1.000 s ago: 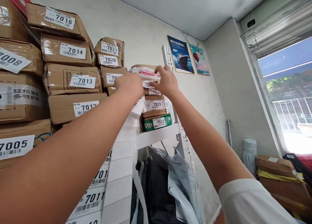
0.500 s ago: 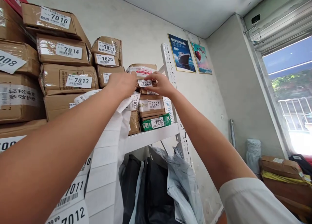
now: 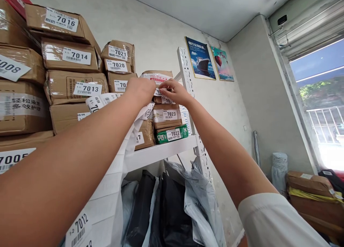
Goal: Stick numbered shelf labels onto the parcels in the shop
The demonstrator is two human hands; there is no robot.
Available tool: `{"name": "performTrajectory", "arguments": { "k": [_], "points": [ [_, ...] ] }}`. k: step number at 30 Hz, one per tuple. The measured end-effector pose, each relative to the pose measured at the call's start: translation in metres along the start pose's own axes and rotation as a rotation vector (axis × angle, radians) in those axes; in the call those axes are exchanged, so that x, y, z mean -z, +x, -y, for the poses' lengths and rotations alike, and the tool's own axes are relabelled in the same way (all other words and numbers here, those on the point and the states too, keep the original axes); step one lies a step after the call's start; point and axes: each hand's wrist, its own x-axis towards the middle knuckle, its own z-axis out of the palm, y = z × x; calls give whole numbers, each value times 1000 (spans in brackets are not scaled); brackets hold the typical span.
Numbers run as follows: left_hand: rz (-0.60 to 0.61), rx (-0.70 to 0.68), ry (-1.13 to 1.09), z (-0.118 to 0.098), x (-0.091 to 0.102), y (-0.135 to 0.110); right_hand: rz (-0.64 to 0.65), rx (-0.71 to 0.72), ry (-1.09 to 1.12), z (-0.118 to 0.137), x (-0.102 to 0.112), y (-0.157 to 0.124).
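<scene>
My left hand (image 3: 142, 91) is closed on a long strip of printed label stickers (image 3: 103, 193), its white backing hanging down beneath my forearm. Close beside it, my right hand (image 3: 176, 92) has its fingers bent and drawn together over a small white label sticker (image 3: 158, 92). That label lies against the front of the top cardboard box (image 3: 157, 75) in the right-hand stack, partly covered by my fingers. Below are a box labelled 7024 (image 3: 157, 100), a box labelled 7023 (image 3: 159, 122) and a green parcel labelled 7022 (image 3: 185, 131).
Several labelled cardboard boxes (image 3: 57, 83) are stacked to the left. The white metal shelf (image 3: 166, 146) ends at a perforated upright (image 3: 185, 66). Black and grey bagged parcels (image 3: 174, 207) stand underneath. More boxes (image 3: 309, 184) sit at the right near a window.
My left hand has shifted slightly right, and the label strip has swung left, uncovering another box. My right hand's fingers have closed in over the 7025 label, covering most of it.
</scene>
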Motion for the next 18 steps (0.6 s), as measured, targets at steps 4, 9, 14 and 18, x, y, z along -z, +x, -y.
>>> {"name": "performTrajectory", "arguments": {
  "k": [4, 9, 14, 18],
  "points": [
    [-7, -24, -29, 4, -3, 1, -9, -8, -93, 0, -7, 7],
    [36, -15, -27, 7, -4, 3, -33, -27, -67, -3, -6, 9],
    [52, -11, -19, 8, 0, 2, -65, -57, -18, 1, -6, 8],
    [23, -22, -41, 11, 1, -5, -101, -21, -52, 0, -9, 11]
  ]
}}
